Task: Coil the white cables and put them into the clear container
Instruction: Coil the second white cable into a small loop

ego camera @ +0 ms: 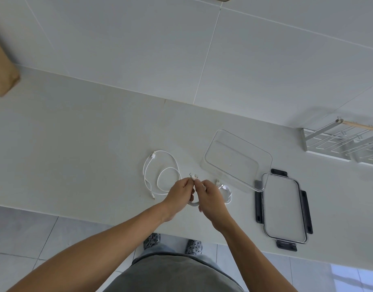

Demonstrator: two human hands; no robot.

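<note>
Both hands meeting just in front-left of the clear container [237, 160], over the white counter [76, 144]. Left hand [179, 193] with fingers curled, pinching a white cable [193, 202] near its plug ends; right hand [211, 197] also curled round the same cable. Cable looped into a small coil between the two hands, plug tips poking up toward the container's near-left corner. Second white cable [163, 172] lying loose in wide loops on the counter, left of the container, well apart from it, untouched. Third cable [225, 190], already coiled, resting just beside the container's front edge, partly hidden behind the right hand. Container open, nothing visible inside. Lid [283, 207] with dark clips flat on the counter, right-front of the container, touching or overlapping its corner. Wire rack [339, 142] far right of the container.
</note>
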